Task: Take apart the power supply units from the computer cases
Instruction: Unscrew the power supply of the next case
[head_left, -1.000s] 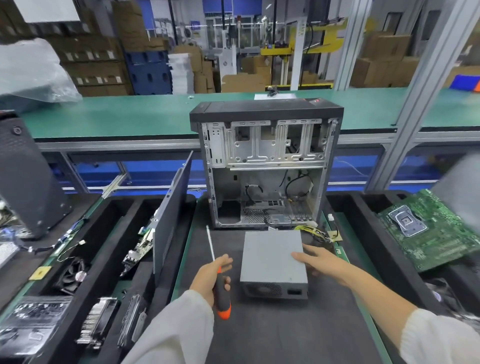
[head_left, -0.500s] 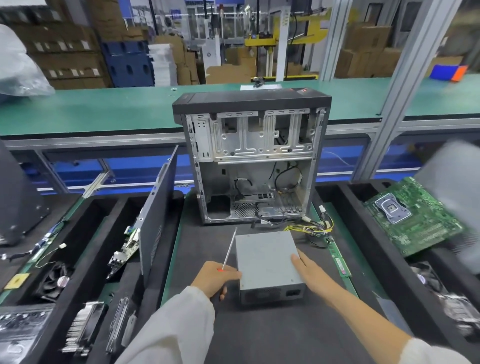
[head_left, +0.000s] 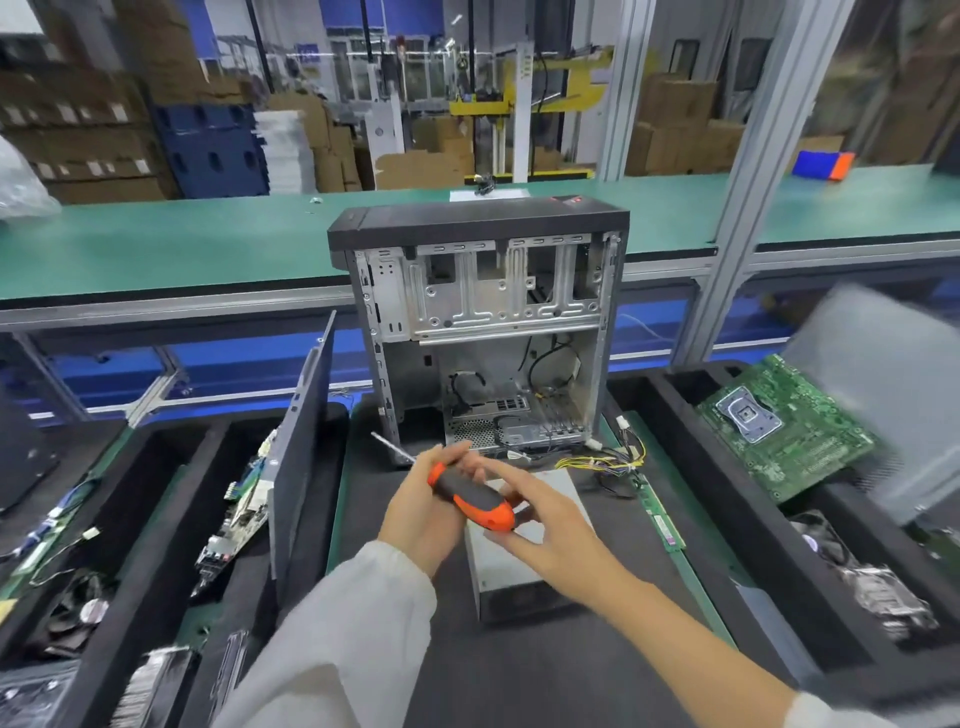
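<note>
The open computer case stands upright at the back of the black mat, its inside almost bare. In front of it lies the grey power supply unit, out of the case, with its yellow and black cables trailing toward the case. Both my hands hover just above the unit. My left hand grips the front of the orange and black screwdriver, whose shaft points up and left. My right hand pinches the orange butt end of the handle between thumb and fingers.
The case's side panel leans upright at the mat's left edge. Black foam trays on the left hold circuit boards and a fan. A green motherboard lies in the right tray, and a memory stick on the mat beside the unit.
Both hands have left the sides of the power supply unit and risen above it. The screwdriver has swung to point left, and my right hand has taken hold of its handle end.
</note>
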